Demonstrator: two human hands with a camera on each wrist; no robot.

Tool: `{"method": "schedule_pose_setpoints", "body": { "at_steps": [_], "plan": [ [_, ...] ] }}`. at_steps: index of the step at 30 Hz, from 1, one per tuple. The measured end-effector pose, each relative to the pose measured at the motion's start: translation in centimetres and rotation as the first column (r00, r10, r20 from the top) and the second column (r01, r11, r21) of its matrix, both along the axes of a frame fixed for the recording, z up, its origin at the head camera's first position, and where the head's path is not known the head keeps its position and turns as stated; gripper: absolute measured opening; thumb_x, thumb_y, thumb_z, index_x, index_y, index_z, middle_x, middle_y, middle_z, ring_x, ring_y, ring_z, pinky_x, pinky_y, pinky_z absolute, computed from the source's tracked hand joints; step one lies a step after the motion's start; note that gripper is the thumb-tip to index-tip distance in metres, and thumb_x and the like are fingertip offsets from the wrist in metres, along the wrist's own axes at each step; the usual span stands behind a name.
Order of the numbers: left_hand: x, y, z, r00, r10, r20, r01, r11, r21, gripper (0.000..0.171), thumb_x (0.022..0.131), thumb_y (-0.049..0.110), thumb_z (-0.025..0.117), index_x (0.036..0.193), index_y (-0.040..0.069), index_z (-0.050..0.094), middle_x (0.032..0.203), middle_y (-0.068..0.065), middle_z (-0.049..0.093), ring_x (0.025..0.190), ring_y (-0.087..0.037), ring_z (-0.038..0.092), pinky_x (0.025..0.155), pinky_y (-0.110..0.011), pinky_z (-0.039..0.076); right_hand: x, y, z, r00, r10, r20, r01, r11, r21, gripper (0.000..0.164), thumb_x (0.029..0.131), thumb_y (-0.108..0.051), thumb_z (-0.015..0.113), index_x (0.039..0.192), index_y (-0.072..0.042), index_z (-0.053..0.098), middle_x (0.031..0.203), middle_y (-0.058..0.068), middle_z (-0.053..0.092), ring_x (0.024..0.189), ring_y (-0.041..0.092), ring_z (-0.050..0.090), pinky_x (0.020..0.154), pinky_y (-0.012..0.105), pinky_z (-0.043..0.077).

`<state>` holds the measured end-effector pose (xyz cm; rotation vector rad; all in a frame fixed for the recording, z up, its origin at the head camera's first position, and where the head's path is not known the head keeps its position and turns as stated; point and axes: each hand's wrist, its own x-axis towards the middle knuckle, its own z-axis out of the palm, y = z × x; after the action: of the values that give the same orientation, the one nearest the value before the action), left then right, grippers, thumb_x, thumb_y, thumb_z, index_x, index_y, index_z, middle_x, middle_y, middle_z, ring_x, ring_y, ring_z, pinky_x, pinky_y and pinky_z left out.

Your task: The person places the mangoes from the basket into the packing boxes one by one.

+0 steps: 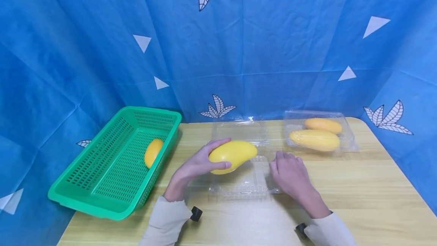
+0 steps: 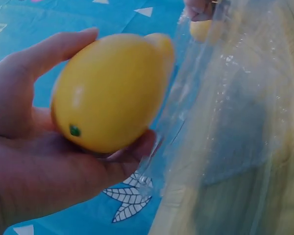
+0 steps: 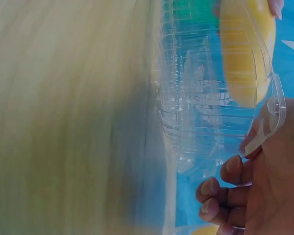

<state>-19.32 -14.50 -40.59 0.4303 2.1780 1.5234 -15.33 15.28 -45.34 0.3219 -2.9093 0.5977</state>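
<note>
My left hand (image 1: pixel 195 163) grips a smooth yellow mango (image 1: pixel 235 154) from its left side, fingers and thumb around its thick end. In the left wrist view the mango (image 2: pixel 108 93) shows a small green stem spot. The mango is held above an open clear plastic clamshell box (image 1: pixel 239 190), whose lid is folded back toward the curtain. At the box's right edge is my right hand (image 1: pixel 291 174). The right wrist view shows its thumb and forefinger pinching the corner of the box rim (image 3: pixel 277 110), the other fingers curled below.
A green perforated basket (image 1: pixel 176 120) stands at the left with an orange mango (image 1: pixel 153 152) inside. At the back right, another clear plastic box (image 1: pixel 347 134) contains an orange fruit (image 1: pixel 322 125) and a long yellow one (image 1: pixel 314 140). A blue curtain (image 1: pixel 266 41) hangs behind the wooden table (image 1: pixel 379 196).
</note>
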Motion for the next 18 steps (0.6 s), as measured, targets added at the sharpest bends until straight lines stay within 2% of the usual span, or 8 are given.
{"method": "schedule_pose_setpoints", "body": {
  "at_steps": [4,10,14,18],
  "plan": [
    [0.5,0.8,0.0,0.996,-0.059,-0.071,0.054,0.996,-0.077,0.075,0.088,0.026,0.080,0.155,0.020,0.047,0.147,-0.010,0.046,0.114,-0.028,0.051,0.091,-0.041,0.050,0.0,-0.1,0.0,1.000,0.005,-0.030,-0.005,1.000,0.005,0.022,0.099,-0.013,0.046,0.077,-0.011,0.047,0.067,0.002,0.043,0.064,0.021,0.043,0.064,0.039,0.042],
    [0.9,1.6,-0.5,0.980,-0.113,-0.165,0.088,0.985,-0.150,0.071,0.090,0.019,0.078,0.154,0.011,0.047,0.150,-0.012,0.047,0.115,-0.026,0.052,0.094,-0.045,0.048,0.0,-0.1,0.1,1.000,0.004,-0.011,-0.004,1.000,-0.003,0.021,0.099,-0.013,0.045,0.078,-0.012,0.048,0.068,0.002,0.044,0.066,0.021,0.043,0.064,0.038,0.041],
    [1.0,2.0,-0.8,0.959,-0.192,-0.208,0.155,0.971,-0.182,0.069,0.092,0.015,0.074,0.154,0.009,0.045,0.151,-0.014,0.047,0.120,-0.028,0.052,0.102,-0.052,0.044,0.0,-0.1,0.1,1.000,0.005,-0.017,-0.006,1.000,-0.010,0.021,0.098,-0.012,0.047,0.077,-0.012,0.047,0.068,0.001,0.043,0.064,0.020,0.042,0.063,0.037,0.039],
    [1.2,2.3,-1.1,0.931,-0.272,-0.244,0.213,0.946,-0.245,0.066,0.095,0.014,0.071,0.154,0.005,0.043,0.148,-0.015,0.049,0.125,-0.031,0.051,0.108,-0.055,0.042,-0.1,0.0,0.0,1.000,0.011,-0.010,-0.011,1.000,-0.004,0.021,0.099,-0.013,0.047,0.078,-0.012,0.047,0.069,0.001,0.044,0.065,0.020,0.042,0.064,0.036,0.038]
  ]
}}
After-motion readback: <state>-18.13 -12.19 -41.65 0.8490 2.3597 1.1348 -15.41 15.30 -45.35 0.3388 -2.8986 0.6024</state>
